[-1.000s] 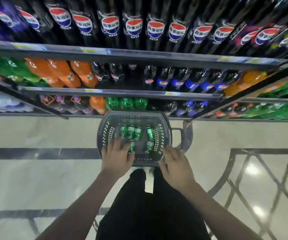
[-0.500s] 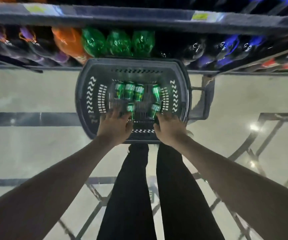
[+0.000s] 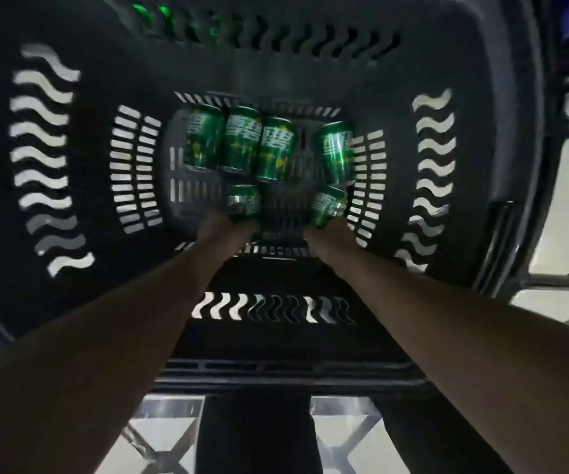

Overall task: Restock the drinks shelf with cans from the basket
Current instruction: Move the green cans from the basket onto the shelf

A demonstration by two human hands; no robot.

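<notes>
A: How far is the restocking getting?

B: Barely begun, judging by the basket (image 3: 47, 159): six green cans are lying in its bottom, none visibly shelved, and the shelf is lying outside the view.

A: And the hands?

B: The left hand (image 3: 223, 230) is reaching to the near-left can (image 3: 244, 199), the right hand (image 3: 324, 234) to the near-right can (image 3: 327, 205). Fingers are hidden under the cans, so grip cannot be told.

A: The cans?

B: Glossy green, white lettering, four lying in a far row (image 3: 242, 143).
</notes>
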